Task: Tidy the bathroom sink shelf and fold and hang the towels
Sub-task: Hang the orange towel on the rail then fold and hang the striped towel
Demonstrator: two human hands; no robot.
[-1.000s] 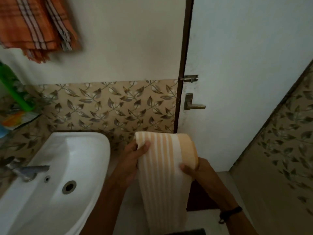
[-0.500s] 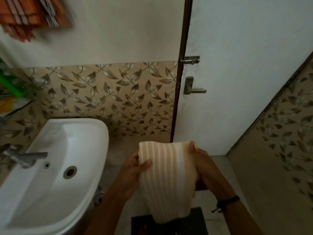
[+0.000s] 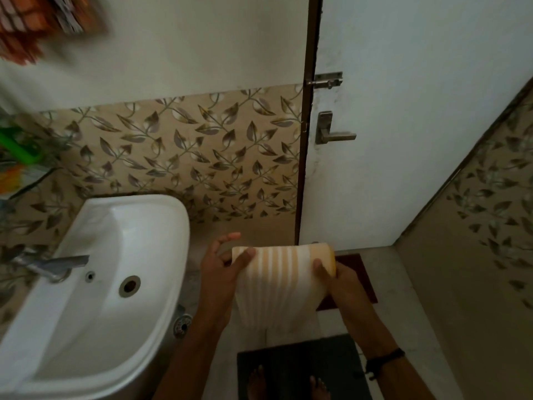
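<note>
A cream towel with pale orange stripes [image 3: 281, 287] hangs folded over between my hands, low in front of me. My left hand [image 3: 220, 269] pinches its top left corner with the thumb on the front. My right hand [image 3: 336, 280] grips the top right edge. The towel's lower end hangs free above the floor. An orange checked towel [image 3: 43, 21] hangs blurred on the wall at the top left. The sink shelf [image 3: 20, 180] shows at the left edge with a green item [image 3: 20, 145] and an orange packet on it.
A white basin [image 3: 161, 226] with a metal tap [image 3: 54, 264] fills the lower left. The white door [image 3: 403, 111] with a bolt and a lever handle [image 3: 331, 131] stands shut ahead. A dark mat [image 3: 302, 370] lies under my bare feet. A tiled wall rises on the right.
Both hands have dropped lower with the towel, which now hangs shorter between them. My view has tilted down, bringing the floor mat and my feet into sight.
</note>
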